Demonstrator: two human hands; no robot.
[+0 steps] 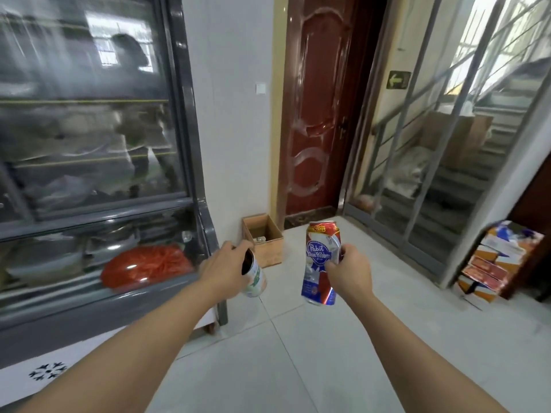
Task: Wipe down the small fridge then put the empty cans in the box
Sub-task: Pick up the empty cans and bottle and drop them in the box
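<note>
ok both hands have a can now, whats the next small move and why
Probably step forward and carry both cans toward the open cardboard box on the floor by the door. The left hand grips a white can, the right hand a dented Pabst Blue Ribbon can, and the box lies ahead, beyond reach.

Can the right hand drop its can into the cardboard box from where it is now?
Probably not yet. The right hand grips the dented red, white and blue beer can, but the open brown cardboard box sits farther ahead on the floor; nothing blocks the path.
</note>
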